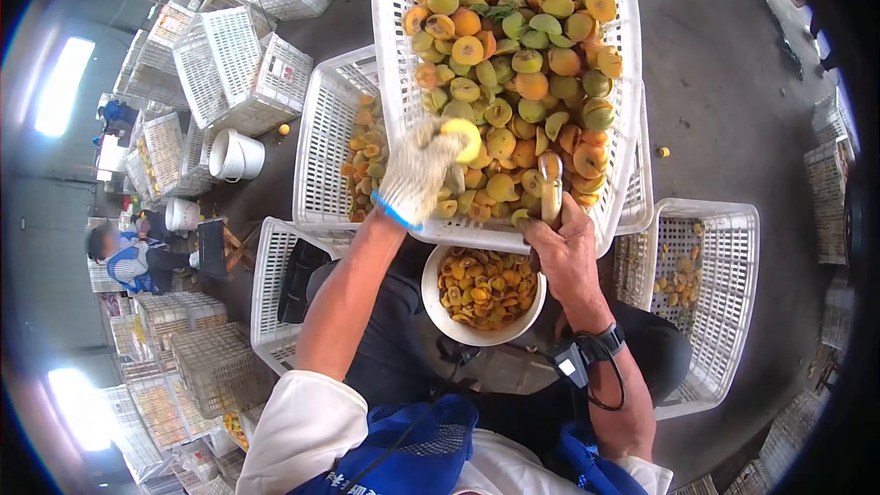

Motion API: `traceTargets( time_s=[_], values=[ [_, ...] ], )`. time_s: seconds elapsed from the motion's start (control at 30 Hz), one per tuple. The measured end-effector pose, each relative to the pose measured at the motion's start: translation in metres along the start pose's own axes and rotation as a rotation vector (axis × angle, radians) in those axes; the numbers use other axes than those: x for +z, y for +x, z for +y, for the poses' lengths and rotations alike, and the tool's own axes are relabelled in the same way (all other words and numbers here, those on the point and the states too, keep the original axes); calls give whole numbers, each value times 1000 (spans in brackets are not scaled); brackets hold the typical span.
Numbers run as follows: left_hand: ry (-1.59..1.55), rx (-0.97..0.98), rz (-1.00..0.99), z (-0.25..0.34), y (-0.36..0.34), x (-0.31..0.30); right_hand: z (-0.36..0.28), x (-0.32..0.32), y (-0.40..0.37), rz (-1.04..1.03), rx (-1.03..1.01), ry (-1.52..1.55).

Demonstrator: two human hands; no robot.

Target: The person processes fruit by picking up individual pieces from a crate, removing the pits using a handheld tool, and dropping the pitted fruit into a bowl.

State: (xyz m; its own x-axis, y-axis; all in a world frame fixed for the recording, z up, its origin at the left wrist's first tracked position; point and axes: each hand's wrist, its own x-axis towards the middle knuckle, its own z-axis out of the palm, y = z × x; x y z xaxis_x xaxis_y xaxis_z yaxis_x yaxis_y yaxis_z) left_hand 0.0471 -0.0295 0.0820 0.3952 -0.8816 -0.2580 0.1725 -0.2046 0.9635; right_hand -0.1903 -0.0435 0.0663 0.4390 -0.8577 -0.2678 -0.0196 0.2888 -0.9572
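My left hand (417, 174), in a pale knitted glove with a blue cuff, grips a yellow peach half (465, 141) at its fingertips. My bare right hand (573, 261) is closed around a pitting tool (551, 185) with a light handle and a rounded metal end. Both hands are over the near part of a white plastic crate (625, 27) heaped with green, yellow and orange halved peaches (513, 60). Below it, between my knees, stands a white bucket (429, 298) holding many brownish-orange fruit pieces (486, 286).
Under the heaped crate sits another crate (312, 142) with fruit. To the right is a crate (747, 312) with scattered yellow pieces; at left, one (266, 302) holds a dark object. Stacked crates (234, 64), a white bucket (236, 156) and a seated person (137, 261) are farther left.
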Motion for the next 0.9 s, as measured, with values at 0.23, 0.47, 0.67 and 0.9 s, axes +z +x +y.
traceTargets(
  time_s=[0.23,0.47,0.67,0.9],
  values=[
    [248,76,-118,-24,-58,36,-1,13,3,-38,-122,173],
    [-175,96,-158,-78,-65,41,-1,27,2,27,187,541],
    [15,383,-41,-84,-37,36,2,17,8,-13,-54,-202],
    [-571,142,-108,-79,-38,35,7,28,-5,0,-371,-782]
  ],
)
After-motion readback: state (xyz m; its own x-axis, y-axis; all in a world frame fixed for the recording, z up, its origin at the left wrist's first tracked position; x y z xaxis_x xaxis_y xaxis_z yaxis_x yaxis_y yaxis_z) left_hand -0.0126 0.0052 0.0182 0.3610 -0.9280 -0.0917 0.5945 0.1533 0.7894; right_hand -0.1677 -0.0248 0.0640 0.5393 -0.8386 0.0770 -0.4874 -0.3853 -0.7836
